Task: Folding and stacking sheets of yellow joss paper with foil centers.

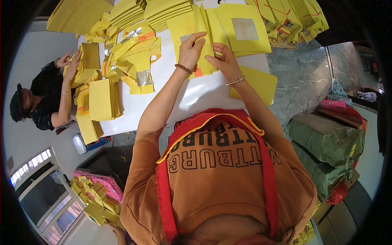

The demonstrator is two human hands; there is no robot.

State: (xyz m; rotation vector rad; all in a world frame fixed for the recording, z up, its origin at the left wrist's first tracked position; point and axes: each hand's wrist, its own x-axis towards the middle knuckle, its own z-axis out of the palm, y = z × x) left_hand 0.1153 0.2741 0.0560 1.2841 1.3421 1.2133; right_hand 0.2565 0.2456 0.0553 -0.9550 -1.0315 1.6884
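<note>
1. From far away, I am looking down on a white table [196,94], and its near edge is running close to the person's red apron [192,121].
2. Bare white table is showing left of the left forearm and between both arms, so I am seeing open room there.
3. On the right, a yellow sheet [263,85] is sticking out past the table's edge, over the gray floor [288,65].
4. Yellow stacks [169,14] are filling the far side.
5. The yellow paper [206,68] is lying in the far middle, at both hands.
6. The left hand [192,50] is resting over it, fingers loosely bent; I am not telling if they are gripping.
7. The right hand [225,62] is pointing far and left, thumb and fingers apart; I cannot tell if they are pinching paper.
</note>
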